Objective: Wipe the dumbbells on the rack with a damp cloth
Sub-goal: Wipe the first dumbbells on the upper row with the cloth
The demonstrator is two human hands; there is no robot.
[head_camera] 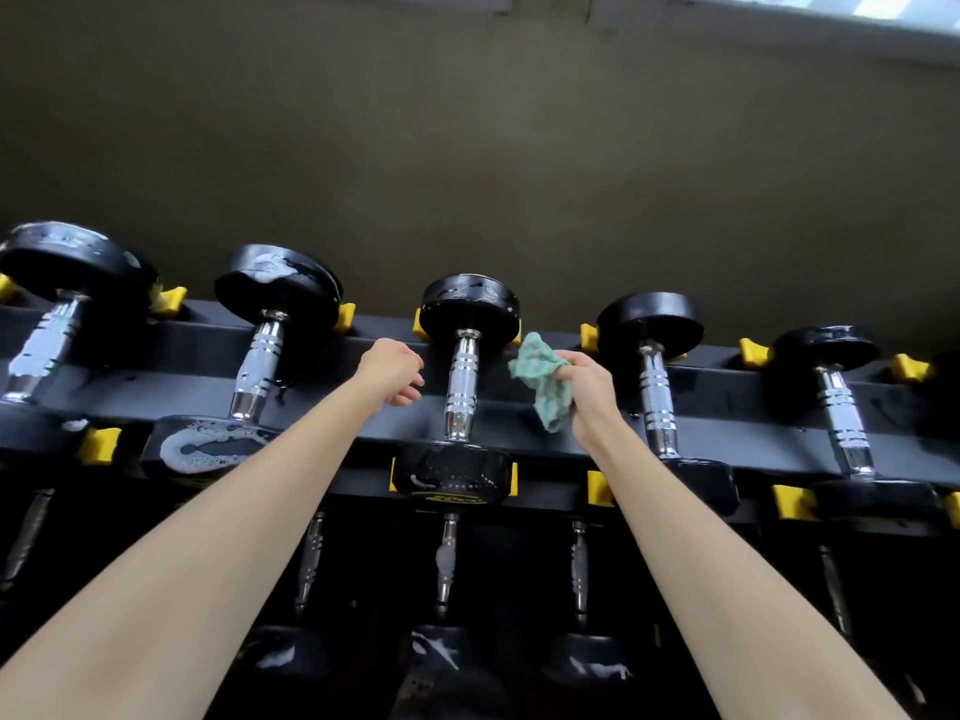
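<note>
Two bare forearms reach up and away from the camera over the lower tier of the rack, where dark dumbbells carry white streaks that look like suds, though that tier is too dim to be sure. At the top tier's near edge, black heads sit between yellow cradles, and the second one from the left end wears a ring of foam. The middle dumbbell lies with its long axis running from the near edge to the far edge: one head at the front, its chrome handle pointing away, the other head toward the wall. The left hand hovers just left of that handle without touching it, its grip loose, fingers slightly curled around nothing. The right hand is just right of the handle, its grip pinching a crumpled green cloth, which hangs near the handle but apart from it. Its neighbours lie parallel along the tier. Behind the far edge rises a plain drab wall, with a bright window at the upper right.
</note>
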